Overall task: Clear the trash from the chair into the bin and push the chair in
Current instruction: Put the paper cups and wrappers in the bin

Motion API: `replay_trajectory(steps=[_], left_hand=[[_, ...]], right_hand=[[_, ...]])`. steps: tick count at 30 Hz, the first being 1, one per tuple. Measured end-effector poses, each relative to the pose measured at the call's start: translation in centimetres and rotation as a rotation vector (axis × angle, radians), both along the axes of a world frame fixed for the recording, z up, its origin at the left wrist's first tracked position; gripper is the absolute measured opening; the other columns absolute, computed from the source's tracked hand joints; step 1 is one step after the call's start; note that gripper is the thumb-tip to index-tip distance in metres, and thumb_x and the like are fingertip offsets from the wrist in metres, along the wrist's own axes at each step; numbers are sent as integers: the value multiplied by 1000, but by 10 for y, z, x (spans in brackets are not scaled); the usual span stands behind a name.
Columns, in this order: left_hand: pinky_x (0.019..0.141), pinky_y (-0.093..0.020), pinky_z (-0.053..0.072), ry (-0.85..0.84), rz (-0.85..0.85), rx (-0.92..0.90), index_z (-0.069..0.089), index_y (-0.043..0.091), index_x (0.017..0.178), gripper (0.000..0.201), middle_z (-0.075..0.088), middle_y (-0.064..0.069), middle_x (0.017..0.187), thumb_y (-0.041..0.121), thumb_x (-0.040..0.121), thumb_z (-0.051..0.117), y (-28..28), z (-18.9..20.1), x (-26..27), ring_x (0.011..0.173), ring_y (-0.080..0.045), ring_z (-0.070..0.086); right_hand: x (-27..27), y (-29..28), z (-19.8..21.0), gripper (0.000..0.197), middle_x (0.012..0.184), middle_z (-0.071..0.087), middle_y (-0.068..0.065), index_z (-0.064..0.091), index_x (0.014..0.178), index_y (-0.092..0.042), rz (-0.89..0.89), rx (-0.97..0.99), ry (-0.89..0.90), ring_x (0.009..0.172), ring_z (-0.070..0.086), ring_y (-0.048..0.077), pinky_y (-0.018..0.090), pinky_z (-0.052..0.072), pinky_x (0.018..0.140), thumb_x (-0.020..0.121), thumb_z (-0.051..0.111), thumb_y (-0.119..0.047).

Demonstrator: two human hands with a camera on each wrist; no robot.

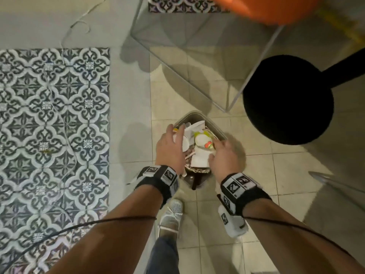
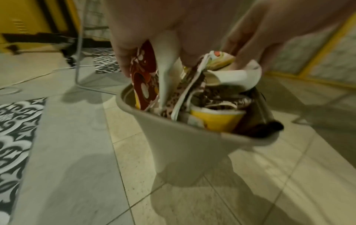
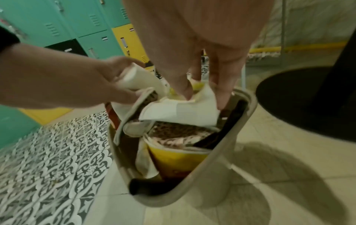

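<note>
Below me the floor (image 1: 207, 62) is smooth pale tile, with a patterned dark-and-white tile patch (image 1: 53, 119) at my left. The round black table base (image 1: 288, 99) is flat and matte, near the bin (image 2: 185, 146), which is a beige plastic bucket with a rolled rim, narrowing downward, already stuffed full. The orange chair (image 1: 276, 8) with thin white wire legs stands beyond it. My left hand (image 1: 171, 149) curls around a white paper cup (image 3: 134, 79) over the bin's left side. My right hand (image 1: 225, 157) pinches a soft white napkin (image 3: 179, 112) with straight fingertips on top of the trash. A yellow paper cup (image 3: 177, 164) sits inside the bin.
</note>
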State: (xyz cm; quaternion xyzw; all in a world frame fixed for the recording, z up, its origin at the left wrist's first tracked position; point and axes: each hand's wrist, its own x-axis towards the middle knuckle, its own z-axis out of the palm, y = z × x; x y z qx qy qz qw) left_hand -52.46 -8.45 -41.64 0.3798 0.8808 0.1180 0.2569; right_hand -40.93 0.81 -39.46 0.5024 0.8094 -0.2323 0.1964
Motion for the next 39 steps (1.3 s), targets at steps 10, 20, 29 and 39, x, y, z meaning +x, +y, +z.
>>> replay_trajectory(steps=[10,20,29,39], left_hand=[[118,-46,7,-56,-317,-246,-13,23,148,62,-17,-6,157,39,100,23,16,-29,7,146,-28,-8],[115,-46,17,-126,-308,-270,-6,22,149,92,-4,-4,159,61,85,47,36,-2,2,145,-29,8],[118,-43,11,41,-457,-107,9,17,149,89,14,-8,156,60,83,50,79,94,84,144,-25,14],[106,-53,34,-137,-1040,204,38,12,139,78,41,-16,142,62,80,45,121,189,401,132,-35,38]], right_hand=[[3,7,-43,59,141,42,4,22,147,-11,293,-7,-209,124,38,26,36,31,102,94,46,-23],[32,37,8,63,155,27,8,18,151,-15,-20,-279,89,141,27,27,35,24,114,96,49,-22],[157,45,82,51,143,43,2,40,142,-25,-446,-251,434,128,44,19,31,37,105,94,55,-20],[482,41,191,28,103,67,6,68,106,-17,-877,321,712,87,61,20,20,46,78,84,55,-7]])
